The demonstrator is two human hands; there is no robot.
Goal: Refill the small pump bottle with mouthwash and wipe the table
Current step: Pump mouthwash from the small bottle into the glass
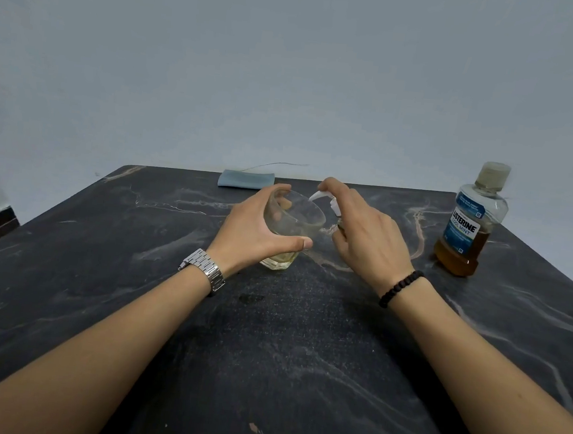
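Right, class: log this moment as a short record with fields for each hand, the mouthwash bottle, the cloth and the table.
left hand: grips the glass tumbler, which stands on the table and holds a little pale liquid
right hand: holds the small pump bottle beside the tumbler, one finger on its white pump head
mouthwash bottle: upright at the right, cap on, amber liquid in its lower part
cloth: folded, blue-grey, at the far edge
table: dark marble pattern
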